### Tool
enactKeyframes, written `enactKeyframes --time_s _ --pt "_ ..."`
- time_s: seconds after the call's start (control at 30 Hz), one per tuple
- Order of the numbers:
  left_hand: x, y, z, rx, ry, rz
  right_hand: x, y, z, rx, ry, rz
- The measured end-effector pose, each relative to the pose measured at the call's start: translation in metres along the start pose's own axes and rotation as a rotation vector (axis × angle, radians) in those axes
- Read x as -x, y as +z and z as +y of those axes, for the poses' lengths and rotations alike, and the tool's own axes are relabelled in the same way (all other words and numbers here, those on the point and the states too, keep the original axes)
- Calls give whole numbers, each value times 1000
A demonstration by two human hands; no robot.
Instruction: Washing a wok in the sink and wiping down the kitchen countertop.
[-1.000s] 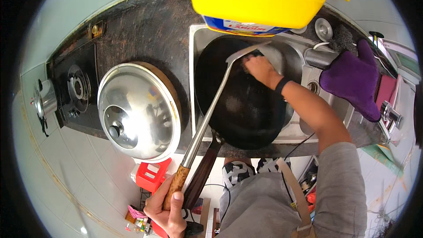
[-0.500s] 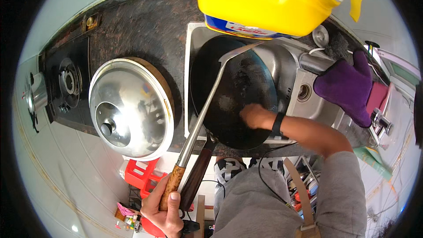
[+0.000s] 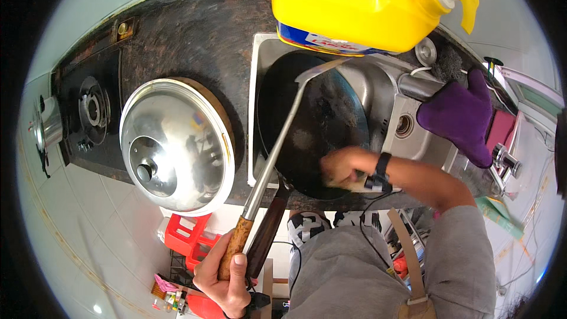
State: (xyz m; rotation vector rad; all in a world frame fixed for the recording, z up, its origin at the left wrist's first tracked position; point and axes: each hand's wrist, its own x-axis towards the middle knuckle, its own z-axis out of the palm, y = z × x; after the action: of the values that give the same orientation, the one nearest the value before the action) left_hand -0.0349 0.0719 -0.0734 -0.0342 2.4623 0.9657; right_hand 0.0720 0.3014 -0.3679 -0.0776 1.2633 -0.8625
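My left hand [image 3: 224, 277] is closed round the wooden handle of a long metal wok turner [image 3: 279, 146]. The turner slants up over the sink, its blade near the wok's far rim. Beneath it a large dark wok [image 3: 313, 109] sits in the sink, its brown handle [image 3: 267, 236] sticking out past the counter's front edge beside my left hand. Down inside the wok's near right part is my right hand [image 3: 347, 166], fingers curled and slightly blurred. A pale yellowish bit shows under the fingers, too unclear to name. A black strap circles the right wrist.
A domed steel lid [image 3: 177, 153] lies on the dark counter left of the metal sink [image 3: 253, 82]. Behind stands a big yellow jug [image 3: 354, 0]. At right are a purple mitt [image 3: 460, 118] and a faucet [image 3: 508, 162]. A gas burner [image 3: 94, 109] is far left.
My right hand has turned within the wok, staying near its lower right, and a pale bit now shows under it. My left hand keeps its hold on the wok turner.
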Motion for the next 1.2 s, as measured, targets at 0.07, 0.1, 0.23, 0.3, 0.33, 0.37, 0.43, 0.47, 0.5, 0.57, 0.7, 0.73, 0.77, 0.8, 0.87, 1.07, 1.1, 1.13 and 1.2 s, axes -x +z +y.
enactKeyframes --time_s 0.07,0.1,0.23,0.3,0.33,0.37,0.43,0.47,0.5,0.57,0.7,0.73,0.77,0.8,0.87,1.07,1.1,1.13,1.2 --pt "-2 1 -1 39 67 -7 18 -9 -50 72 -473 428" --pt "-2 1 -4 34 68 -5 8 -19 -62 -63 -561 628" --pt "3 -5 -14 -8 95 12 -39 -70 -65 -521 -656 1245" --pt "5 1 -11 -44 104 70 -68 -97 -33 -393 -494 1447" --pt "5 3 -11 -51 108 67 -69 -107 -9 -146 -306 1547" --pt "6 4 -15 -53 128 115 -66 -112 8 -142 -137 1511" --pt "8 2 -19 -60 157 161 -51 -109 43 -145 103 1513" --pt "8 1 -21 -46 137 142 -47 -106 55 -155 180 1552" --pt "7 -1 -22 -32 117 123 -52 -107 57 -163 178 1554" --pt "7 -2 -17 -40 87 100 -59 -110 58 -278 197 1658" --pt "2 0 -17 -44 128 47 -82 -148 28 -821 54 1816" --pt "0 7 -9 -10 182 4 -94 -162 49 -897 -216 2022" --pt "0 6 -10 -19 178 15 -90 -167 24 -919 -346 2028" --pt "1 6 -8 -29 143 13 -82 -169 5 -942 -473 2034" --pt "3 -1 -14 -35 96 32 -52 -148 -45 -1080 -932 1574" --pt "6 1 -14 -67 206 72 16 -34 -68 -401 -1136 1049" --pt "6 -3 -16 -53 175 64 33 -16 -66 -405 -1136 825" --pt "5 -4 -16 -30 156 38 28 1 -44 -166 -920 666" --pt "5 -5 -15 -16 132 20 17 31 0 -61 -603 627"
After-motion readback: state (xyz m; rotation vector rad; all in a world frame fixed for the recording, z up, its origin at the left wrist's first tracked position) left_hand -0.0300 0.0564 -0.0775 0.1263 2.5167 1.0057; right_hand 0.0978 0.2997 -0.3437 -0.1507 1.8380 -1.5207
